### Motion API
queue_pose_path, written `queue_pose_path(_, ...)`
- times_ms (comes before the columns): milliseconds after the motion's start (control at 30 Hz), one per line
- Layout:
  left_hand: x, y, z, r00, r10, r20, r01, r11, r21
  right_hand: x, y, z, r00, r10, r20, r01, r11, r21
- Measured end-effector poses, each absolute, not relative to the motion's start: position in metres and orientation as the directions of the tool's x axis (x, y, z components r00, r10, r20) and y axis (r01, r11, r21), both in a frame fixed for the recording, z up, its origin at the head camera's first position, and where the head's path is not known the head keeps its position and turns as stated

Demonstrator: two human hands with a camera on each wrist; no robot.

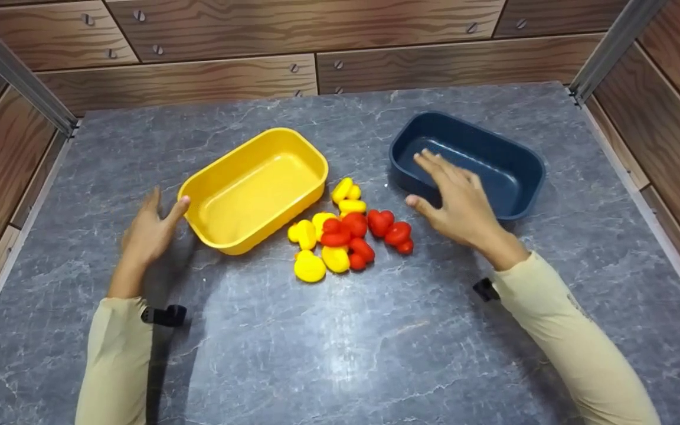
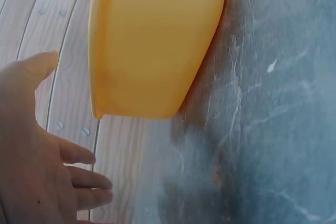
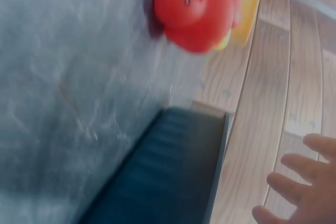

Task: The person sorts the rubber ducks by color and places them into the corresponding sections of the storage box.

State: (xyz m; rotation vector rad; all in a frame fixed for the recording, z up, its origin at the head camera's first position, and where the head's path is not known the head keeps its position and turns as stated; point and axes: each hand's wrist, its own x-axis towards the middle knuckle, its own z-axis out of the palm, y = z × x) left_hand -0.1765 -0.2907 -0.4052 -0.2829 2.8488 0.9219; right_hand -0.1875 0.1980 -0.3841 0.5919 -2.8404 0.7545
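Note:
My left hand (image 1: 150, 231) is at the left end of the yellow bin (image 1: 239, 242), thumb toward its rim and fingers spread, holding nothing. In the left wrist view the fingers stand apart from the bin's wall (image 2: 152, 51). My right hand (image 1: 458, 203) hovers over the near left part of the dark blue bin (image 1: 529, 195), fingers extended and grasping nothing. Both bins look bare inside. Between them lies a pile of small rubber ducks, several yellow ducks (image 1: 309, 267) and several red ducks (image 1: 399, 234). One red duck (image 3: 191, 14) shows clearly in the right wrist view.
The ducks sit on a grey marbled tabletop (image 1: 293, 354). Wood-patterned panels (image 1: 304, 29) enclose the back and both sides, with metal posts (image 1: 605, 53) at the back corners. Each wrist carries a black camera strap (image 1: 166, 316).

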Motion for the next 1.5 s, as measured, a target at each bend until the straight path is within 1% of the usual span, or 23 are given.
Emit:
queue_pose_path(100, -0.174, -0.293, -0.408, -0.976, -0.115, -0.187, -0.212, 0.718, 0.664, -0.18, 0.196, -0.385, -0.903, -0.359, 0.237, -0.43, 0.745, -0.511)
queue_pose_path(200, -0.172, -0.293, -0.411, -0.976, -0.105, -0.19, -0.211, 0.656, 0.724, -0.174, 0.194, -0.386, -0.895, -0.377, 0.238, -0.444, 0.697, -0.562)
queue_pose_path(367, -0.169, -0.293, -0.415, -0.972, -0.119, -0.204, -0.235, 0.597, 0.767, -0.167, 0.192, -0.389, -0.896, -0.404, 0.184, -0.421, 0.644, -0.639)
queue_pose_path(500, -0.168, -0.292, -0.419, -0.966, -0.148, -0.211, -0.258, 0.56, 0.788, -0.163, 0.191, -0.395, -0.89, -0.436, 0.134, -0.406, 0.625, -0.666)
queue_pose_path(633, -0.169, -0.291, -0.421, -0.962, -0.167, -0.216, -0.272, 0.536, 0.799, -0.159, 0.19, -0.404, -0.879, -0.469, 0.09, -0.402, 0.624, -0.67)
queue_pose_path(733, -0.17, -0.291, -0.421, -0.961, -0.174, -0.214, -0.275, 0.543, 0.794, -0.156, 0.19, -0.409, -0.866, -0.496, 0.066, -0.41, 0.626, -0.664)
queue_pose_path(900, -0.17, -0.29, -0.423, -0.965, -0.173, -0.199, -0.26, 0.512, 0.819, -0.154, 0.19, -0.414, -0.856, -0.515, 0.032, -0.404, 0.63, -0.663)
queue_pose_path(1167, -0.169, -0.288, -0.43, -0.969, -0.153, -0.192, -0.242, 0.469, 0.849, -0.158, 0.191, -0.419, -0.866, -0.497, 0.061, -0.411, 0.636, -0.653)
queue_pose_path(1500, -0.17, -0.286, -0.432, -0.969, -0.172, -0.178, -0.237, 0.438, 0.867, -0.164, 0.192, -0.422, -0.872, -0.488, 0.043, -0.4, 0.658, -0.638)
